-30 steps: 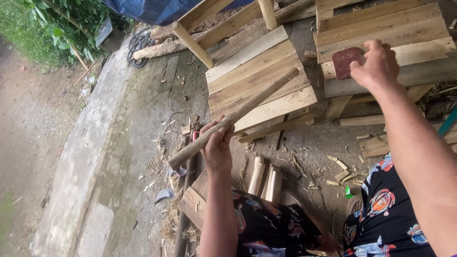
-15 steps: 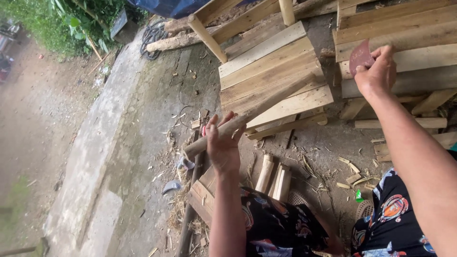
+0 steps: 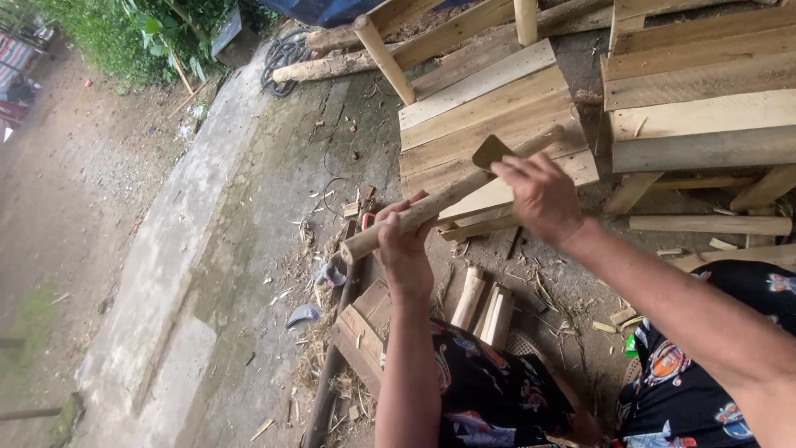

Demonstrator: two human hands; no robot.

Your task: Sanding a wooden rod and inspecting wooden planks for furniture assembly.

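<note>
My left hand (image 3: 404, 241) grips a long pale wooden stick (image 3: 448, 197) near its lower end and holds it slanting up to the right. Just above the stick's middle, my right hand (image 3: 539, 195) is closed on a small blade tool whose dark flat head (image 3: 491, 152) touches the stick. Both forearms reach out over my lap, which is covered by dark patterned cloth (image 3: 497, 398).
Stacked wooden planks (image 3: 485, 116) and a second stack (image 3: 705, 91) lie ahead. Short split wood pieces (image 3: 485, 303) and shavings litter the ground by my knees. A concrete kerb (image 3: 166, 274) runs along the left, with a dirt path and green plants (image 3: 141, 33) beyond.
My right hand has come down from its raised position over the planks, and the blade now meets the stick. The left hand keeps hold of the stick.
</note>
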